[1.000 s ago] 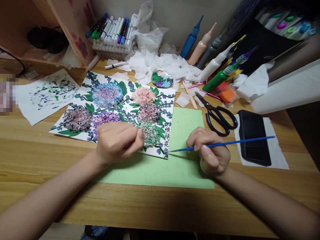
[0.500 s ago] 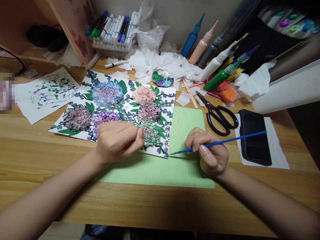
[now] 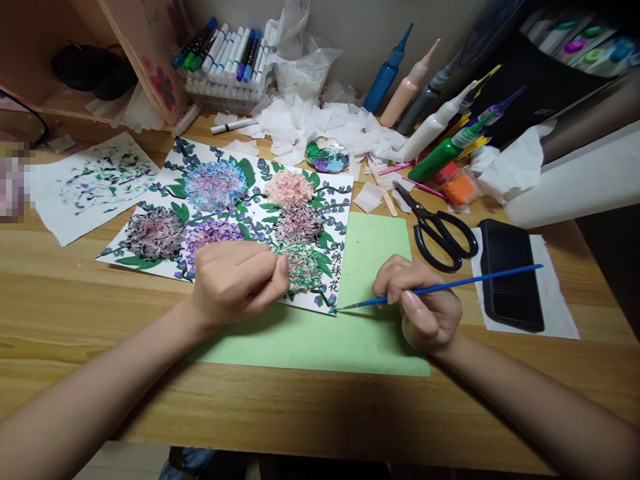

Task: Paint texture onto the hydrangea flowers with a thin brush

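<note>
My right hand [image 3: 423, 303] pinches a thin blue paintbrush [image 3: 465, 280]. Its tip meets the lower right corner of a white sheet painted with flowers [image 3: 334, 207], beside a column of black written characters. Curled into a fist, my left hand [image 3: 240, 277] rests over the sheet's lower edge and hides part of the purple flower [image 3: 213, 233]. No object shows in that fist. Right of it, a raised green-and-white flower [image 3: 300, 267] sits on the sheet. Under the painting lies a pale green sheet [image 3: 320, 347].
Behind the painting are a round paint palette [image 3: 327, 157], torn white paper [image 3: 295, 127] and a box of markers [image 3: 227, 87]. Paint bottles [image 3: 435, 120] stand back right. Black scissors [image 3: 440, 233] and a black phone-like object [image 3: 513, 277] lie right. A paint-smeared paper [image 3: 95, 187] is left.
The paintbrush and my right hand have shifted very slightly right. My left hand stays in place as a fist, and the painting has not visibly moved.
</note>
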A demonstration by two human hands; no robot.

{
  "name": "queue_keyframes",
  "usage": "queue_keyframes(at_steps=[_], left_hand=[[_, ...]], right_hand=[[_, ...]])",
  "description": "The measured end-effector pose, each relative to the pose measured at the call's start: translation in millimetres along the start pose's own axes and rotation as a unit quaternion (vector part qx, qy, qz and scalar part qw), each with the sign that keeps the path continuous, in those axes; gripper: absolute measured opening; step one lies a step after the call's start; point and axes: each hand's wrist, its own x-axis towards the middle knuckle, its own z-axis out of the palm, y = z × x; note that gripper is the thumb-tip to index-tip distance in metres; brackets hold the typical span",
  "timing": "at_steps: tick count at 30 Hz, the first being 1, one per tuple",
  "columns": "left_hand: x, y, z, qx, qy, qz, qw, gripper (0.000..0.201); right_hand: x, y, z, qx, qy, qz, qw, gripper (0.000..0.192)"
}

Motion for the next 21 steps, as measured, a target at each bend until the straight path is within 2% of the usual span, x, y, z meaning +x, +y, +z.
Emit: queue_keyframes(at_steps=[8,12,21], left_hand=[[0.8,0.2,-1.3,0.004,0.0,0.002,1.0,0.039],[0.6,0.0,-0.8,0.006,0.004,0.004,1.0,0.039],[0.2,0.1,-2.1,0.01,0.004,0.01,1.0,0.038]], right_hand=[[0.2,-0.9,0.8,0.014,0.013,0.005,1.0,0.017],[2.6,-2.3,2.8,0.028,0.032,0.051,0.998,0.02],[3.0,-2.3,2.6,0.014,-0.029,0.099,0.995,0.02]])
